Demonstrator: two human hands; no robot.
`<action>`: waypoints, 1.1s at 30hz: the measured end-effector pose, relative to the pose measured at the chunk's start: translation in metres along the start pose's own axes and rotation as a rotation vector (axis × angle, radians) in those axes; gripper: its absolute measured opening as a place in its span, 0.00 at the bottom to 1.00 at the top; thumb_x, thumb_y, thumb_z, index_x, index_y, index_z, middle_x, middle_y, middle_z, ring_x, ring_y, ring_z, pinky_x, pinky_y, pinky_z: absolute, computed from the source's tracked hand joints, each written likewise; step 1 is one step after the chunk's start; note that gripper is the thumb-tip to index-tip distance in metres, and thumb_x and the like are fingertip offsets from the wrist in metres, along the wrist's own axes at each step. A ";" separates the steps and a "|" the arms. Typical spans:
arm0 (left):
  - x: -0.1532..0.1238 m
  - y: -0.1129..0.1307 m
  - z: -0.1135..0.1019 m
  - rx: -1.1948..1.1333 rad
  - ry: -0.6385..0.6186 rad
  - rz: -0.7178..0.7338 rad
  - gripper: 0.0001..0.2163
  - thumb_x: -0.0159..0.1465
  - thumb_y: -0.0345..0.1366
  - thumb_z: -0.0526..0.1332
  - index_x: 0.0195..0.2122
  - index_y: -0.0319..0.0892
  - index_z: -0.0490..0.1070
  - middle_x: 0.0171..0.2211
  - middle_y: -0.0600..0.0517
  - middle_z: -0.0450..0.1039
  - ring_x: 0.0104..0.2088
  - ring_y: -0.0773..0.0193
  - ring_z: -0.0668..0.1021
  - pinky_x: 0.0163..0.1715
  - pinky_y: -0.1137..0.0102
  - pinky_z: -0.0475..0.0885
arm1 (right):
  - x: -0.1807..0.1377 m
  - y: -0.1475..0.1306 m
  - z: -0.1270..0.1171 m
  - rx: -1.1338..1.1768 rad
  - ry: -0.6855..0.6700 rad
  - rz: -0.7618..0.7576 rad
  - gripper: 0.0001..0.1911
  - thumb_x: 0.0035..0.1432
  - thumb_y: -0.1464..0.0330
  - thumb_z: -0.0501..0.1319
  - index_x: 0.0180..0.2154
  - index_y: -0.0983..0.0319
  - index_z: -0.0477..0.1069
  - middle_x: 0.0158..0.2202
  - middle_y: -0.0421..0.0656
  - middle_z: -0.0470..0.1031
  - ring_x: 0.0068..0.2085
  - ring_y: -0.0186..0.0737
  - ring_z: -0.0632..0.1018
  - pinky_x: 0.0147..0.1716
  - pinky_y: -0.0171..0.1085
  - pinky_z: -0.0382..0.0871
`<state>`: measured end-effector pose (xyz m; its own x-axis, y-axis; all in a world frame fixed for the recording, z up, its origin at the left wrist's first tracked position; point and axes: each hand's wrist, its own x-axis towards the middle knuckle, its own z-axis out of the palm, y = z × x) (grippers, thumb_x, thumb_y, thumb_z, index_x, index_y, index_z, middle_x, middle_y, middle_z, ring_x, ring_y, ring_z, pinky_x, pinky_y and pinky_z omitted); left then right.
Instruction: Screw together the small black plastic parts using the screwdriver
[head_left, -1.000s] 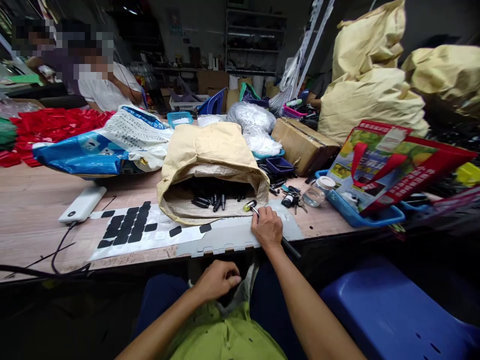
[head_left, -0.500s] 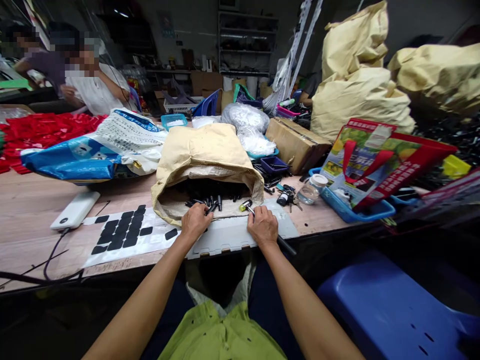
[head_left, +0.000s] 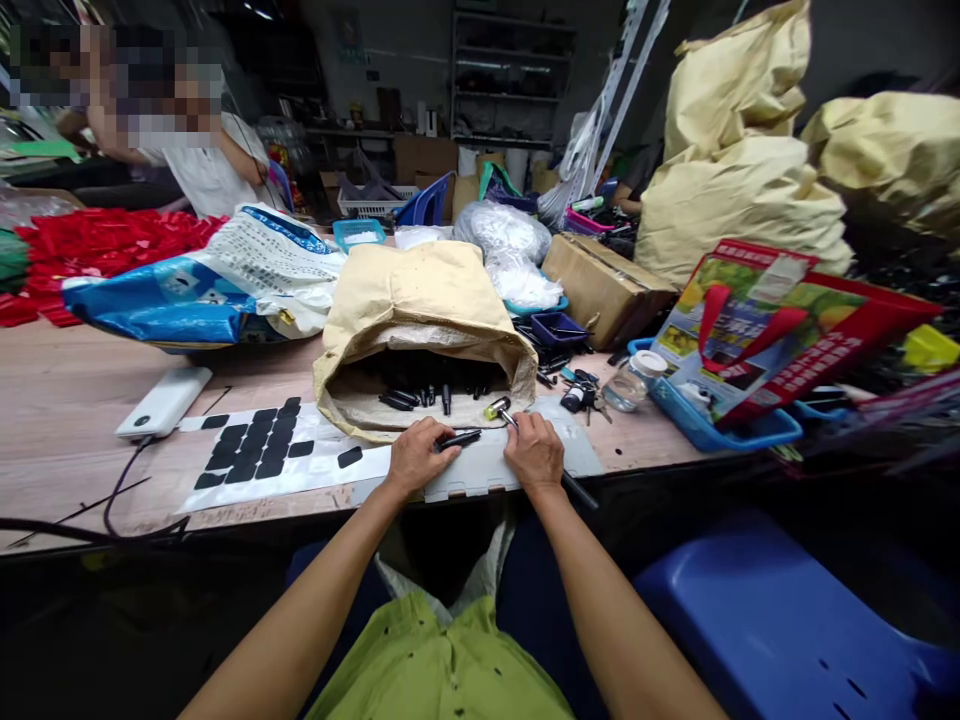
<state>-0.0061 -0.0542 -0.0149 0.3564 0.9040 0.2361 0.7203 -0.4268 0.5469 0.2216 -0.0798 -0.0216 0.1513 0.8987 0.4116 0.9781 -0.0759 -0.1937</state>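
My left hand [head_left: 418,455] is closed on a small black tube-shaped piece [head_left: 461,438], which points right over a pale grey board [head_left: 469,475]. In my right hand [head_left: 535,452] is a small hammer [head_left: 496,407] with a yellowish head and metal neck; its black grip sticks out below the hand. Just beyond both hands, a tan sack [head_left: 427,285] lies with its mouth towards me. Several similar black pieces [head_left: 446,400] rest inside that mouth, and the sack's depth is dark.
Left of the sack are a sheet of black stickers [head_left: 259,440], a white power bank [head_left: 163,402] and a blue-white bag [head_left: 202,290]. To the right stand keys [head_left: 589,392], a jar [head_left: 634,380], a blue basket [head_left: 694,415] and a carton [head_left: 604,285]. A blue chair [head_left: 780,610] is beside me.
My left hand has drawn back from the sack's mouth towards me, bringing a black piece over the board. The hammer stays in my right hand. The whole view has shifted slightly.
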 end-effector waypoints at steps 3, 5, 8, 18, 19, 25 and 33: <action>0.001 -0.005 0.001 -0.033 0.001 -0.001 0.09 0.62 0.40 0.68 0.43 0.46 0.78 0.36 0.53 0.75 0.38 0.61 0.75 0.39 0.68 0.68 | 0.003 0.003 -0.003 0.048 -0.019 -0.003 0.10 0.65 0.70 0.58 0.46 0.61 0.76 0.41 0.47 0.75 0.42 0.44 0.72 0.41 0.38 0.61; 0.001 -0.007 0.001 -0.061 0.012 -0.026 0.10 0.61 0.40 0.68 0.43 0.46 0.77 0.37 0.53 0.75 0.37 0.62 0.75 0.38 0.69 0.68 | 0.005 0.004 -0.009 0.111 0.000 0.000 0.12 0.66 0.70 0.56 0.48 0.61 0.76 0.42 0.47 0.76 0.43 0.44 0.73 0.42 0.38 0.63; 0.001 -0.006 0.001 -0.080 0.020 -0.041 0.09 0.61 0.40 0.68 0.41 0.46 0.76 0.36 0.53 0.75 0.37 0.62 0.75 0.37 0.69 0.68 | 0.003 0.000 -0.023 0.272 0.064 -0.009 0.16 0.69 0.68 0.53 0.53 0.60 0.74 0.45 0.47 0.76 0.45 0.44 0.75 0.44 0.38 0.66; 0.001 -0.005 0.000 -0.103 0.020 -0.036 0.08 0.61 0.39 0.68 0.42 0.46 0.78 0.36 0.53 0.74 0.37 0.62 0.75 0.39 0.69 0.68 | -0.029 -0.037 -0.038 0.473 -0.099 -0.124 0.21 0.72 0.65 0.49 0.59 0.60 0.72 0.46 0.49 0.77 0.47 0.44 0.78 0.48 0.38 0.71; 0.001 -0.005 0.000 -0.104 0.018 -0.039 0.08 0.62 0.39 0.68 0.42 0.46 0.78 0.36 0.53 0.74 0.37 0.62 0.75 0.39 0.69 0.69 | -0.031 -0.039 -0.038 0.445 -0.106 -0.123 0.21 0.72 0.65 0.49 0.59 0.59 0.72 0.46 0.49 0.77 0.46 0.44 0.78 0.48 0.37 0.71; 0.002 -0.005 0.000 -0.105 0.009 -0.057 0.08 0.62 0.39 0.68 0.42 0.46 0.78 0.35 0.53 0.73 0.37 0.62 0.74 0.40 0.69 0.68 | -0.030 -0.045 -0.041 0.382 -0.119 -0.116 0.19 0.72 0.67 0.50 0.57 0.59 0.73 0.45 0.47 0.77 0.46 0.43 0.78 0.46 0.35 0.71; 0.001 -0.002 -0.002 -0.076 0.029 -0.042 0.07 0.61 0.37 0.67 0.39 0.44 0.77 0.35 0.53 0.73 0.39 0.60 0.74 0.40 0.68 0.68 | -0.033 -0.058 -0.043 0.386 -0.170 -0.191 0.18 0.71 0.68 0.51 0.56 0.58 0.73 0.44 0.46 0.77 0.43 0.41 0.78 0.43 0.34 0.70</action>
<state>-0.0085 -0.0524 -0.0146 0.3083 0.9221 0.2339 0.6870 -0.3859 0.6157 0.1656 -0.1237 0.0144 -0.0837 0.9414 0.3266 0.8567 0.2354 -0.4590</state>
